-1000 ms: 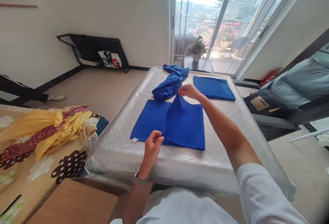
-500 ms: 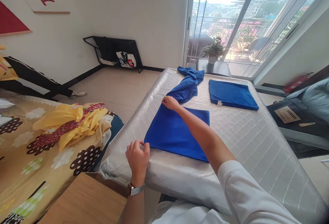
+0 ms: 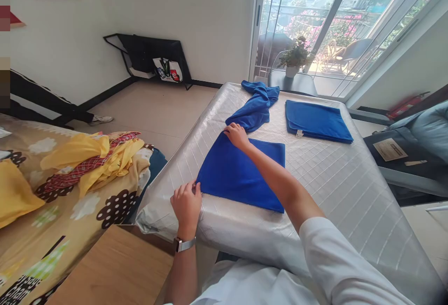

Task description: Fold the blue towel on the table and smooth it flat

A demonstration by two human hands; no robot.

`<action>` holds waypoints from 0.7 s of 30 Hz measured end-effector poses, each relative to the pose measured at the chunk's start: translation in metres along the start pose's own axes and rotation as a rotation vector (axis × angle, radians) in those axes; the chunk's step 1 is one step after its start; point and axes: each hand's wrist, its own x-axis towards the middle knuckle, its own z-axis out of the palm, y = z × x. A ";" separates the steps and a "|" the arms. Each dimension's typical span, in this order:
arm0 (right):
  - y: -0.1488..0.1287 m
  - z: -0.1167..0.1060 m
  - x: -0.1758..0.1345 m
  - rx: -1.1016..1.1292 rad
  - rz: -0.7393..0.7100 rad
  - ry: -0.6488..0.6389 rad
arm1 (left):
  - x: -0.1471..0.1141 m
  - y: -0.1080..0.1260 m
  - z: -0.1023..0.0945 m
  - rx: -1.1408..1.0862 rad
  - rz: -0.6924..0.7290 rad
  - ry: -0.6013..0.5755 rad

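Head view: pinches blue cloth [image 3: 241, 174] at near-left corner with left hand [image 3: 187, 206], far-left corner with right hand [image 3: 238, 137].

The blue cloth [image 3: 235, 172] lies folded, nearly flat, on the silvery quilted surface [image 3: 325, 188]

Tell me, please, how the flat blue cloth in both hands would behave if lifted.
The flat blue cloth would probably droop: the crumpled blue cloth behind it slumps softly. It looks thin, so likely light. It might slide, the silvery cover beneath being glossy.
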 end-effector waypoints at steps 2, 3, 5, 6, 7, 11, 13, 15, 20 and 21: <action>0.008 -0.018 -0.015 0.072 0.028 0.107 | 0.001 -0.002 0.000 0.005 0.012 -0.004; 0.012 -0.028 -0.025 0.119 0.040 0.166 | 0.001 -0.002 0.001 0.010 0.019 -0.007; 0.020 -0.050 -0.048 0.222 0.034 0.276 | 0.002 -0.001 0.001 0.013 0.048 -0.024; 0.024 -0.061 -0.061 0.272 0.022 0.322 | 0.003 0.000 0.001 0.005 0.071 -0.034; 0.026 -0.072 -0.075 0.315 0.010 0.361 | 0.003 0.002 0.001 -0.012 0.096 -0.040; 0.026 -0.116 -0.129 0.412 -0.004 0.470 | 0.002 0.012 -0.007 -0.139 0.174 0.037; 0.024 -0.137 -0.153 0.430 0.019 0.520 | 0.002 0.020 -0.018 -0.199 0.228 0.132; 0.023 -0.159 -0.174 0.457 0.065 0.595 | 0.004 0.030 -0.035 -0.246 0.368 0.197; 0.031 -0.213 -0.219 0.552 0.142 0.845 | 0.016 0.062 -0.096 -0.316 0.741 0.249; 0.033 -0.224 -0.227 0.555 0.149 0.888 | 0.018 0.070 -0.108 -0.325 0.777 0.275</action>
